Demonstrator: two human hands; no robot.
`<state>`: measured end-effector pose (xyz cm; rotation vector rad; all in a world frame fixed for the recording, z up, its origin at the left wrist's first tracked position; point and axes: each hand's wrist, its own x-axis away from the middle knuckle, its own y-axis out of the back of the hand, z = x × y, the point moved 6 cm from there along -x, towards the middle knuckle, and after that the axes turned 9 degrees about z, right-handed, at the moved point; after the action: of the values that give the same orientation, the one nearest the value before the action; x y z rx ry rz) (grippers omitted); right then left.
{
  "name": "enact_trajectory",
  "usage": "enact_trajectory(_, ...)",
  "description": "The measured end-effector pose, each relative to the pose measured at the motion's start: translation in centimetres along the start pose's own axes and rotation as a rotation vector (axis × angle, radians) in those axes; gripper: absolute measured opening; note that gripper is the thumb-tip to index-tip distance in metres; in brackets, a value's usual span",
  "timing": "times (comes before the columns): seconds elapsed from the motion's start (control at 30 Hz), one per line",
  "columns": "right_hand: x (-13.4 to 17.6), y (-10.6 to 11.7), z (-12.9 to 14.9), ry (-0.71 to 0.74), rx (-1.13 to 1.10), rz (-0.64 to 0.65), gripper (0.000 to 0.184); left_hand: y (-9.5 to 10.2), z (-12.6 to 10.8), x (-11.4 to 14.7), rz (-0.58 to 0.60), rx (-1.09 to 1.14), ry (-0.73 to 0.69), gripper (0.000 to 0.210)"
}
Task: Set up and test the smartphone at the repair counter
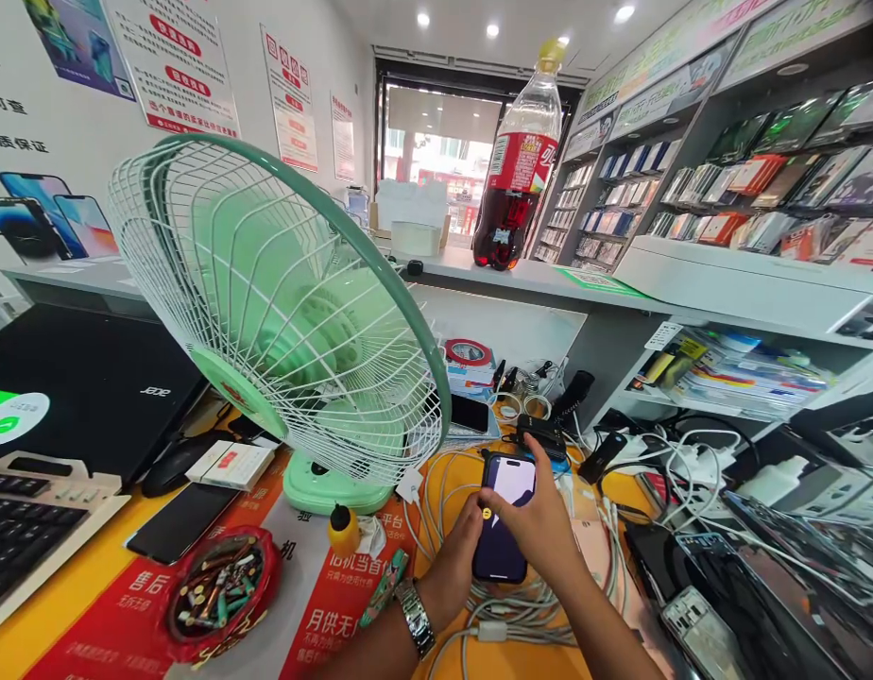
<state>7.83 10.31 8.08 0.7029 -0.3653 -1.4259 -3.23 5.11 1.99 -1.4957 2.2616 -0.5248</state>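
A smartphone (500,555) with a lit screen is held upright over the cable-strewn table. My left hand (453,559), with a metal-band wristwatch (415,619) at the wrist, grips the phone's left edge. On the right edge, my right hand (542,531) is closed around the phone; its thumb lies across the screen and its index finger points up past the top corner. The fingers behind the phone are hidden. Coiled white cables (507,628) lie below it. A small orange bottle with a black tip (344,532) stands left of my hands.
A green fan (323,340) looms on the left, near a black laptop (75,378) and a keyboard (40,529). A red ashtray (179,635) full of butts sits in front. A cola bottle (514,161) stands on the counter ledge. Dismantled devices (698,619) and cables crowd the right.
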Motion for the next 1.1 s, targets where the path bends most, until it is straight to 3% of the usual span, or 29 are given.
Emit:
enact_trajectory(0.17, -1.9, 1.0, 0.8, -0.038, -0.036, -0.091, 0.059, -0.6, -0.2, 0.1, 0.027, 0.009, 0.051, 0.066)
enact_trajectory(0.33, -2.5, 0.8, 0.5, 0.022, -0.124, -0.050, 0.046, -0.3, 0.1, -0.2, -0.026, 0.079, 0.051, 0.068)
enact_trajectory(0.43, -2.5, 0.7, -0.6, 0.058, -0.243, 0.001, 0.046, -0.2, 0.2, -0.3, -0.035, 0.134, 0.062, 0.071)
enact_trajectory(0.57, -2.4, 0.8, -1.7, 0.048, -0.361, 0.163, 0.048, -0.4, -0.2, -0.2, -0.031, 0.166, 0.076, 0.073)
enact_trajectory(0.8, -1.8, 2.6, -1.5, 0.084, -0.318, 0.348, 0.049, -0.7, -0.2, 0.0, 0.012, 0.165, 0.136, 0.067)
enact_trajectory(0.97, -0.6, 2.3, -1.1, 0.107, -0.362, 0.507, 0.059, -0.5, -0.1, -0.1, -0.002, 0.186, 0.127, 0.066)
enact_trajectory(1.1, 0.1, 2.3, -0.7, 0.154, -0.396, 0.523, 0.068, -0.6, -0.2, -0.1, 0.010, 0.186, 0.115, 0.068)
